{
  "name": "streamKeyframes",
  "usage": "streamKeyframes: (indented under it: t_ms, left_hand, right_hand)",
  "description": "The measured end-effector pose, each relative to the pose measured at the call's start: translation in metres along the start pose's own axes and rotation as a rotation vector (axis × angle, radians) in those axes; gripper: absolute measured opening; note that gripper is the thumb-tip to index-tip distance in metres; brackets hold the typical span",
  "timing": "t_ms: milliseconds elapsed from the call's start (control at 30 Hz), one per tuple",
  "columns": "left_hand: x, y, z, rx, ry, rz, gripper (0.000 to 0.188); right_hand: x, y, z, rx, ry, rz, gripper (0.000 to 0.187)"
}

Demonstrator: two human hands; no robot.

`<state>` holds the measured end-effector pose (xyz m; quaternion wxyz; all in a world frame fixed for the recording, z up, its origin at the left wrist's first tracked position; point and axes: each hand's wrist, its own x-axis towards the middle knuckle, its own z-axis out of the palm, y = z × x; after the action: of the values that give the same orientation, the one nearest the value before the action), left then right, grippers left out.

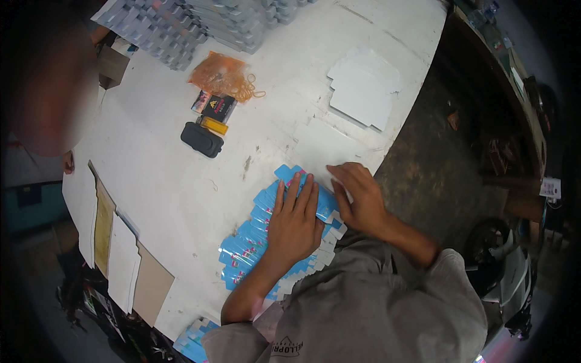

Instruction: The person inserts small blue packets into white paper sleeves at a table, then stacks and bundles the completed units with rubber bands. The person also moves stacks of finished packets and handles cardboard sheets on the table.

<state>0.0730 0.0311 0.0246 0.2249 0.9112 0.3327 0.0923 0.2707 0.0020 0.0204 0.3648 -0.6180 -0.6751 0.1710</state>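
Blue flat printed cartons [245, 245] with small pink marks lie fanned in an overlapping row along the near table edge, their pale flaps toward my body. My left hand [295, 221] lies flat on the upper end of this row, fingers stretched forward over the blue faces. Close by on the right, my right hand [362, 196] rests at the cartons' side edge, thumb and forefinger apart, with nothing visible between them. Its other fingertips are partly hidden.
A stack of white die-cut blanks [363, 91] lies at the far right. Beyond the middle are a bag of rubber bands [219, 74], a dark small box [219, 109], a yellow lighter [213, 125] and a black case [201, 140]. Grey carton stacks [160, 33] stand at the back.
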Motion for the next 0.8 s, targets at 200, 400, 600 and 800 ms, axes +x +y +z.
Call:
streamKeyframes:
  t_ms: [200, 400, 600, 800]
  left_hand:
    - [-0.003, 0.004, -0.006, -0.047, 0.016, -0.027, 0.078]
    - [-0.006, 0.002, 0.004, -0.047, 0.087, -0.021, 0.088]
    - [-0.005, 0.003, -0.004, 0.05, -0.07, -0.009, 0.085]
    - [0.002, 0.0, -0.014, -0.014, -0.114, -0.024, 0.077]
  right_hand:
    - [0.001, -0.009, -0.01, 0.136, -0.157, 0.118, 0.035]
    - [0.011, -0.027, -0.024, 0.341, -0.059, 0.318, 0.036]
    - [0.002, -0.012, -0.023, 0.266, -0.397, 0.382, 0.038]
    - [-0.007, 0.016, -0.006, -0.175, -0.129, -0.045, 0.043]
